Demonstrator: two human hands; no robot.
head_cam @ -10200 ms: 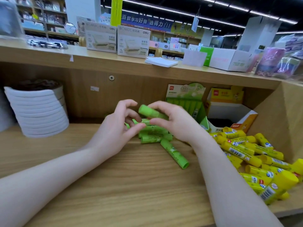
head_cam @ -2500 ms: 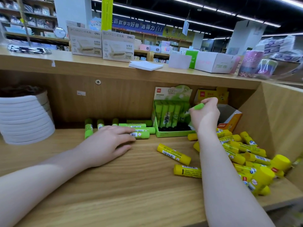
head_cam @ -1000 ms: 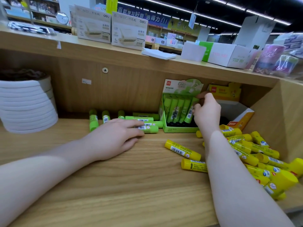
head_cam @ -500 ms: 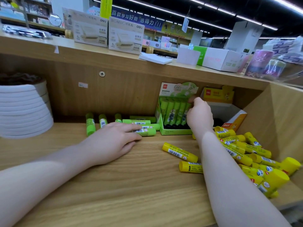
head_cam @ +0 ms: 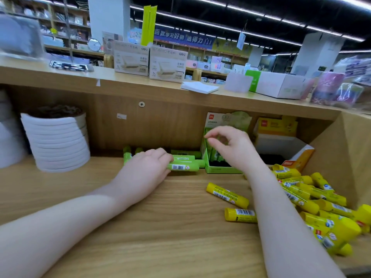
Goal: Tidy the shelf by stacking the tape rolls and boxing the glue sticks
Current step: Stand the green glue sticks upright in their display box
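Several green glue sticks (head_cam: 183,167) lie at the back of the wooden shelf (head_cam: 160,227). My left hand (head_cam: 147,170) rests on them, its fingers curled round the nearest stick. The green display box (head_cam: 220,169) stands just right of them with several green sticks upright inside. My right hand (head_cam: 232,146) hovers in front of that box, fingers loosely curved and holding nothing. Two yellow glue sticks (head_cam: 226,194) lie loose in front of the box, and a pile of yellow glue sticks (head_cam: 321,209) fills the right corner. A stack of white tape rolls (head_cam: 57,141) stands at the left.
An open yellow-and-white box (head_cam: 285,146) sits behind the yellow pile, against the slanted right wall (head_cam: 353,157). The upper shelf board (head_cam: 160,91) overhangs the compartment and carries boxes and a paper pad. More white rolls show at the far left edge.
My right hand has come back out of the green box with nothing in it. My left hand has curled its fingers round a green stick. The camera has shifted slightly.
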